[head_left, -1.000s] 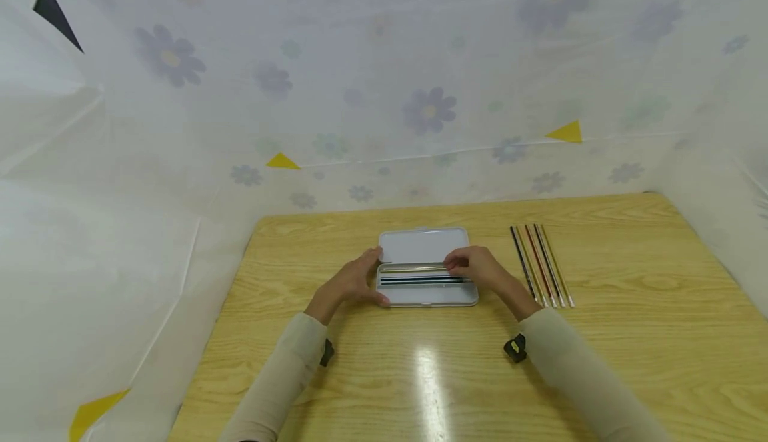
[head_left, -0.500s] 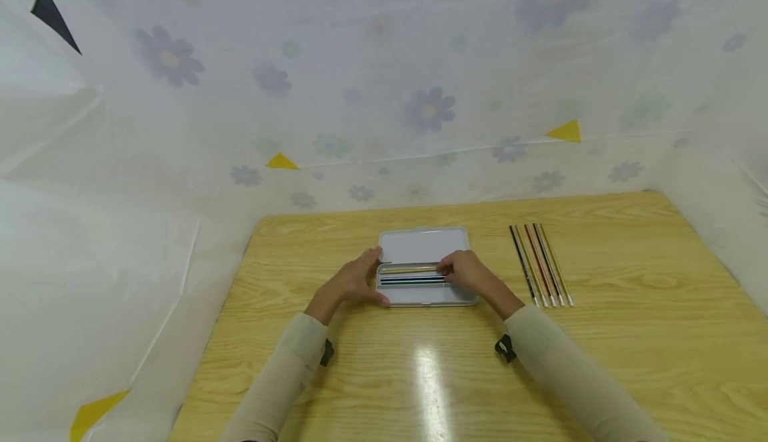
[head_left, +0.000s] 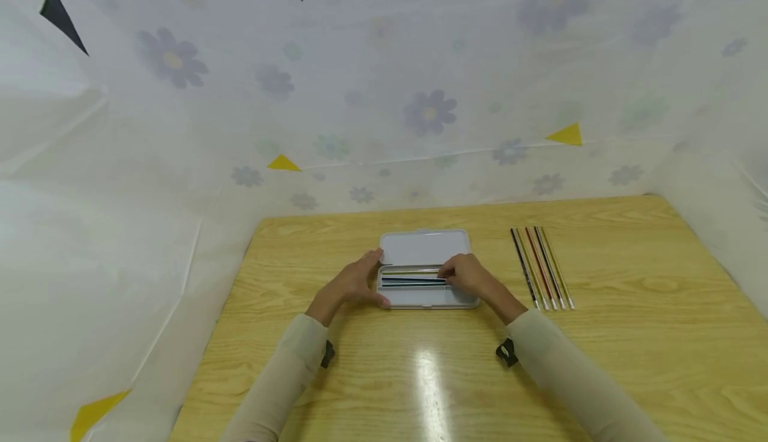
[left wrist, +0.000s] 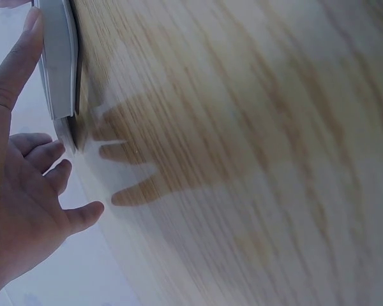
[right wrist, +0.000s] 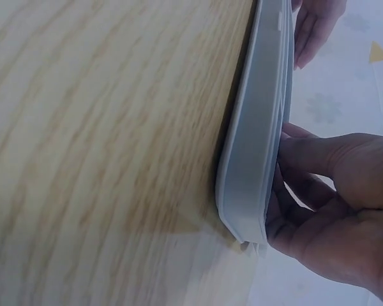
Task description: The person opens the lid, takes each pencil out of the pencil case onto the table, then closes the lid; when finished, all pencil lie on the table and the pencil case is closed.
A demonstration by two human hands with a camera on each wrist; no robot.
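An open white pencil case (head_left: 423, 249) lies in the middle of the wooden table (head_left: 630, 342), its lid flat behind the tray. A yellow pencil (head_left: 411, 271) and dark pencils (head_left: 411, 282) lie inside. My left hand (head_left: 354, 282) rests against the case's left end with straight fingers; in the left wrist view, the left hand (left wrist: 25, 204) touches the case edge (left wrist: 59, 64). My right hand (head_left: 471, 277) reaches into the tray's right part, fingers curled at the yellow pencil's end. In the right wrist view, the right hand (right wrist: 332, 217) curls behind the case wall (right wrist: 252, 166), and the pencil is hidden.
A row of several pencils (head_left: 542, 267) lies side by side on the table to the right of the case. A flower-printed white sheet (head_left: 420, 109) walls the table at the back and both sides. Bare wood lies in front of the case.
My right hand has slid a little to the left along the tray with the yellow pencil's end. The left hand has stayed at the case's left end.
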